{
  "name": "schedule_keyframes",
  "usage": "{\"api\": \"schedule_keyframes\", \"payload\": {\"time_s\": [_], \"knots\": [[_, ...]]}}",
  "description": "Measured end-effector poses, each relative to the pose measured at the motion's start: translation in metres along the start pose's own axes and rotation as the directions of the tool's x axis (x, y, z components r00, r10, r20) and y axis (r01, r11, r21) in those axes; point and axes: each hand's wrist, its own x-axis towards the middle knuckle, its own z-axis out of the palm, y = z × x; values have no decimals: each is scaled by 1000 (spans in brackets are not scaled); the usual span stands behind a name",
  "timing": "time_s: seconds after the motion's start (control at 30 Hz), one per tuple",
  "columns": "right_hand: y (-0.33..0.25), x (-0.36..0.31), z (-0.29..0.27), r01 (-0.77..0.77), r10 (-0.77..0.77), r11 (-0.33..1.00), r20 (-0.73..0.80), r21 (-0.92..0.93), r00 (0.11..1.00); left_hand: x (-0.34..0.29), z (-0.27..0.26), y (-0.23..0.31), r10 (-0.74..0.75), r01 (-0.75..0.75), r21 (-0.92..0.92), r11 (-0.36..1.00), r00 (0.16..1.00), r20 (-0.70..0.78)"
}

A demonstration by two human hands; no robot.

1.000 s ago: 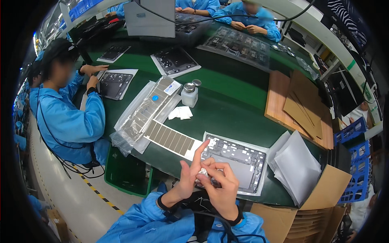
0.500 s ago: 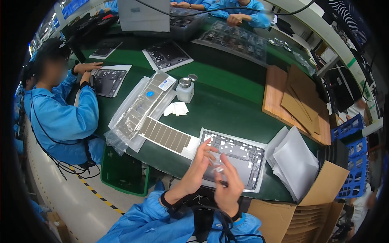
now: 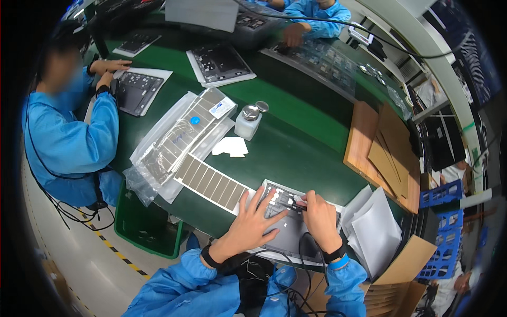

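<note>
A dark grey device housing panel [image 3: 288,232] with small white patches lies on a white sheet at the table's near edge. My left hand [image 3: 252,222] rests on its left part, fingers spread. On the panel's upper right, my right hand [image 3: 321,222] is closed on dark tweezers [image 3: 293,205], whose tips point left, low over the panel. The tips are too small to make out exactly. Left of the panel, close to my left fingertips, lies a white strip with grey-brown rectangular pads [image 3: 211,182].
A pump bottle [image 3: 247,126] stands beyond white wipes [image 3: 230,147] and bagged pad sheets [image 3: 185,132]. White bags [image 3: 372,222], wooden boards [image 3: 364,142] and a cardboard box [image 3: 406,259] lie right. A green bin [image 3: 148,227] stands below. A co-worker [image 3: 68,127] sits left.
My hands were raised together above the panel. They have come down and apart: the left now lies spread on it, the right holds the tweezers low over it. The view has shifted slightly.
</note>
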Motion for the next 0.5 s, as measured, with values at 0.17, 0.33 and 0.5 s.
{"api": "schedule_keyframes", "payload": {"time_s": [0.17,0.33,0.5], "knots": [[1,6,2,58,-58,998,0,34,998,3,3,-2,6,-6,-25,1000,1000,17],[-6,12,12,81,-81,997,-19,-2,997,4,1,-5,-4,5,-43,999,999,33],[-6,14,7,104,-104,995,-32,-4,994,4,1,-5,-20,22,-41,999,999,40]]}}
